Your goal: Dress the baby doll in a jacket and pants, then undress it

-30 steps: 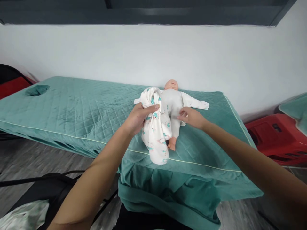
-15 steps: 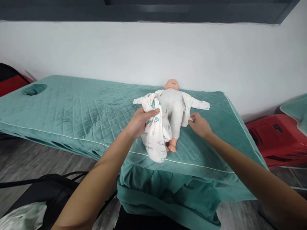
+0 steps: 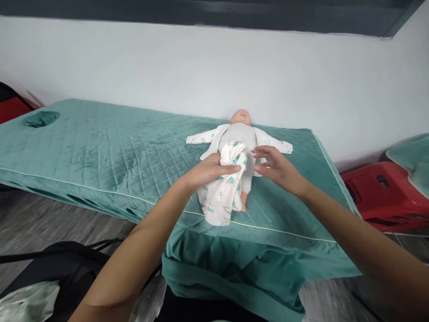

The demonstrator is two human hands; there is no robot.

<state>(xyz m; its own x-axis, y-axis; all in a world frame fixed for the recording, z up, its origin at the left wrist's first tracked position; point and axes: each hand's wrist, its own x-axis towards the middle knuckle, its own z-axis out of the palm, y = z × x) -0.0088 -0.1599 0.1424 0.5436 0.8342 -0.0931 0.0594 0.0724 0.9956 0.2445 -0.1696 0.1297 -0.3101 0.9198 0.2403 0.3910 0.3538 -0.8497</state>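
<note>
A baby doll (image 3: 240, 117) lies on its back on the green quilted bed, its head toward the wall. Beneath its pale body spreads an open white printed baby jacket (image 3: 203, 137), the sleeves stretched out to both sides. My left hand (image 3: 209, 172) grips a bunched pair of white baby pants (image 3: 217, 201) with a green and orange print, held over the doll's legs and hiding most of one. Close to the right of the bunched cloth is my right hand (image 3: 273, 167), fingers apart, in front of the doll's leg and the jacket's edge.
The massage bed (image 3: 134, 156) has a face hole (image 3: 42, 119) at its left end and stands against a white wall. Red plastic chairs (image 3: 385, 192) are at the right. A black seat (image 3: 63, 273) with a printed cloth (image 3: 30, 302) on it is at lower left.
My right hand has let go of the jacket's edge and moved left toward the bunched pants. My left hand has shifted the pants slightly right, over the doll's legs.
</note>
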